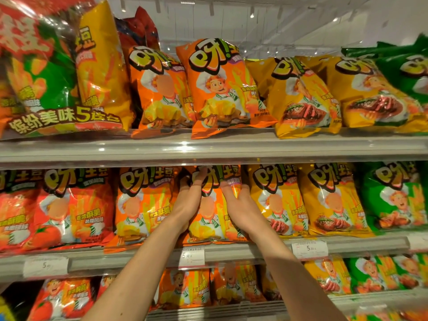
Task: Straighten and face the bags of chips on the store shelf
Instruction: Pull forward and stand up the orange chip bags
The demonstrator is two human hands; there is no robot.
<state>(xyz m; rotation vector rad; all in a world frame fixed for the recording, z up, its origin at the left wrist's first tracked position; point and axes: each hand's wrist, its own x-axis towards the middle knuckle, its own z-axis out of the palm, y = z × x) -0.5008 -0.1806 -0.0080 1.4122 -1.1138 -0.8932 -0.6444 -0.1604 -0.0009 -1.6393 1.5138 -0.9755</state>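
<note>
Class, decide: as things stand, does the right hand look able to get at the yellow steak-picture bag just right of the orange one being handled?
Probably yes. The right hand already rests beside that yellow bag, which stands at the open shelf front with nothing before it.

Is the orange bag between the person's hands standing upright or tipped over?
Upright: the orange bag stands on the shelf, logo on top, facing out.
</note>
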